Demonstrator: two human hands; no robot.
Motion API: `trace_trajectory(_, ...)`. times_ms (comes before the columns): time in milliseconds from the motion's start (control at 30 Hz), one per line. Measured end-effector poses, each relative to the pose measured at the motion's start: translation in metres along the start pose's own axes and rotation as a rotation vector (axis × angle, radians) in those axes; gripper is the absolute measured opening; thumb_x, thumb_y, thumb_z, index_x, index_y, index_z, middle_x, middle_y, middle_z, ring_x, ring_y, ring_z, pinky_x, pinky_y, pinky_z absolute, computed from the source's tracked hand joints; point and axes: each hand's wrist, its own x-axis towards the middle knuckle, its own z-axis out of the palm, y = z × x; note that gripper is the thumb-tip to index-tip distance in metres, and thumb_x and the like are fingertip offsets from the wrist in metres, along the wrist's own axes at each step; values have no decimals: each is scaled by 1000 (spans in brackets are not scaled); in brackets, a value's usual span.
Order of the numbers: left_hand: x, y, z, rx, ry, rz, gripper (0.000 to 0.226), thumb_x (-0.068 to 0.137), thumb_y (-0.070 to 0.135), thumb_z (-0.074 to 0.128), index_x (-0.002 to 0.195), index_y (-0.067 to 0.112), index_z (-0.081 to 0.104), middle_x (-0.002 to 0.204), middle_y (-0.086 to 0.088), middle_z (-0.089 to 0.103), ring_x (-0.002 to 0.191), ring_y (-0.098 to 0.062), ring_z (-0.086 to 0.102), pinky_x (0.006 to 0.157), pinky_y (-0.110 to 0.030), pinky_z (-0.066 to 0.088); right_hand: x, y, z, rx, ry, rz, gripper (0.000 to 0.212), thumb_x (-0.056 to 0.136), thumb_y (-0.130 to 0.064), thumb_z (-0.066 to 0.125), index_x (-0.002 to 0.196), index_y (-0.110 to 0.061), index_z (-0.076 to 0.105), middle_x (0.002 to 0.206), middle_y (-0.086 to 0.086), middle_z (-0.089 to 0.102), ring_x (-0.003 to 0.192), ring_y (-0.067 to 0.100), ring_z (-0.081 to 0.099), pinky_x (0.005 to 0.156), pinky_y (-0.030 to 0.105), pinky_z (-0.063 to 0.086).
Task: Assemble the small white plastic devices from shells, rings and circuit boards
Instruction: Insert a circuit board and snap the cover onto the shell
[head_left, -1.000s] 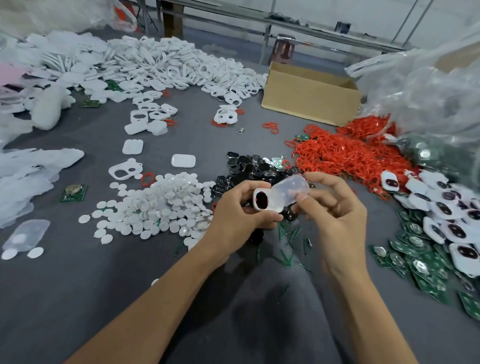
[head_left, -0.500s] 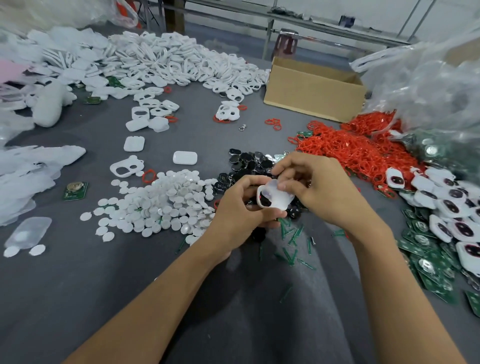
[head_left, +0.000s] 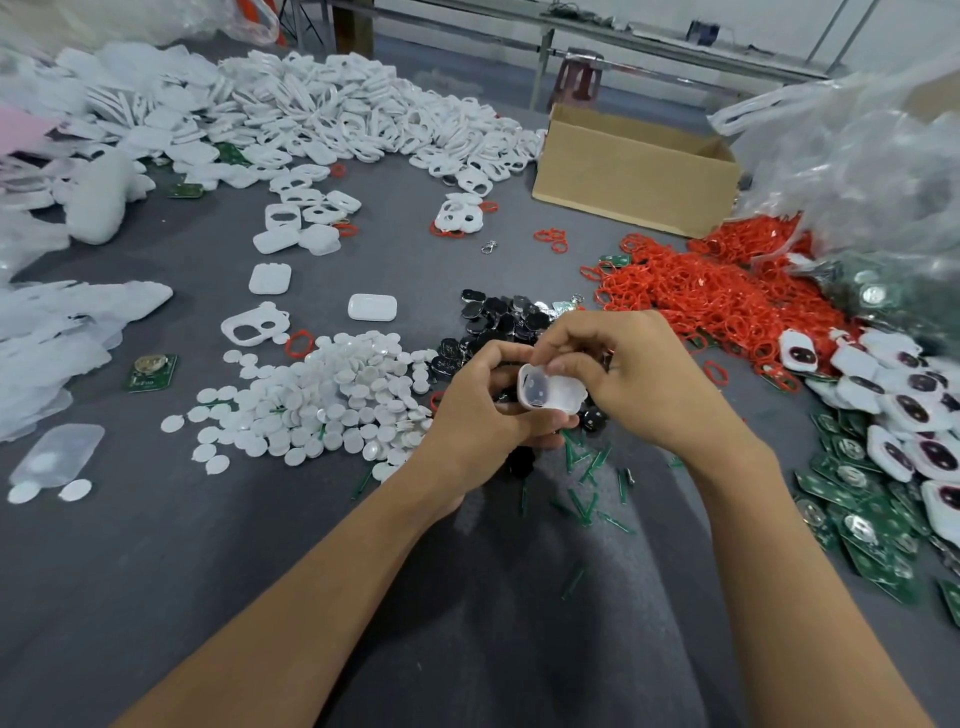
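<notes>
Both hands meet just above the grey table (head_left: 156, 545), in front of a pile of black parts (head_left: 498, 314). The left hand (head_left: 480, 405) grips a small white shell (head_left: 550, 392) from the side with curled fingers, and the right hand (head_left: 644, 379) pinches the same shell from above, its fingers bent over the top edge. A heap of white discs (head_left: 332, 395) lies to the left, red rings (head_left: 717, 296) and green circuit boards (head_left: 862, 514) to the right, a cardboard box (head_left: 634, 171) behind
</notes>
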Motion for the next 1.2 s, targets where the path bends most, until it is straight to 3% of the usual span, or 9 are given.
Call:
trace_trajectory(167, -2, 1, 0, -10, -17, 3, 45, 76, -11, 75, 112, 6, 54, 106, -16, 71, 90, -35, 72, 69, -35, 61, 0, 3, 2, 20, -20, 1, 18, 82, 2, 64, 81, -14, 72, 74, 8, 69, 72, 29, 61, 65, 40, 45)
trace_trajectory(333, -2, 2, 0, -28, -25, 12, 43, 77, -14, 71, 113, 2, 53, 103, -17, 71, 83, -32, 74, 68, -34, 62, 1, 3, 5, -5, -13, -9, 19, 81, 3, 64, 80, -14, 73, 71, 7, 69, 68, 26, 61, 65, 39, 46)
trace_trajectory(600, -4, 4, 2, -17, -14, -8, 48, 75, -12, 74, 115, 3, 53, 110, -19, 69, 93, -39, 70, 72, -37, 62, -1, 5, 1, 33, 24, -3, 22, 82, 5, 63, 82, -15, 72, 78, 4, 71, 75, 20, 65, 70, 40, 48)
trace_trajectory(733, -4, 5, 2, -8, -18, -7, 47, 75, -13, 73, 115, 2, 53, 110, -19, 69, 94, -40, 70, 72, -37, 62, 0, 7, 1, 37, 9, 0, 23, 81, 5, 62, 81, -16, 71, 77, 3, 71, 74, 28, 63, 67, 41, 48)
trace_trajectory(1000, -3, 3, 1, -13, -19, 4, 44, 77, -13, 72, 114, 2, 53, 105, -16, 72, 86, -33, 73, 70, -35, 62, 1, 7, 6, -52, -11, -11, 17, 83, -1, 65, 84, -16, 74, 75, 6, 70, 70, 23, 62, 68, 37, 46)
trace_trajectory(1200, -3, 3, 0, -41, 19, 3, 45, 77, -10, 73, 115, 3, 54, 105, -16, 71, 84, -30, 74, 66, -31, 61, -1, 4, 5, -35, 23, -21, 14, 84, -6, 68, 94, -14, 73, 79, -2, 71, 73, 7, 62, 70, 23, 49)
